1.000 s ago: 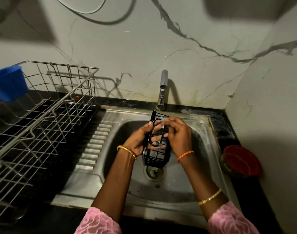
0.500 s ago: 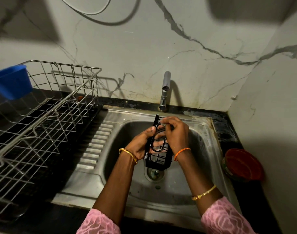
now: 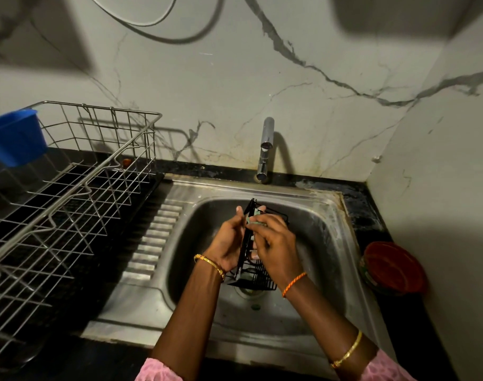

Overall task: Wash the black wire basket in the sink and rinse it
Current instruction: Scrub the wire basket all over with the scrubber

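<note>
Left hand [image 3: 229, 240] grips black wire basket [image 3: 252, 273] upright over sink [image 3: 331, 243] drain; right hand [image 3: 273, 243] pinches small green scrubber [image 3: 253, 220] against its wires; tap [image 3: 265, 149] shows no water; scrubbing underway, rinse likely still left.

Camera: one, worn on the head.
Direction: forward and steeply down, facing the far wall.
Centre: the sink [image 3: 311, 215], close below, with the tap [image 3: 265, 149] at its far edge.
Left edge: dish rack [image 3: 70, 188].
Right edge: side wall, red bowl [image 3: 394, 268].
Near edge: both forearms entering.
Shared view: none, a single view.
</note>
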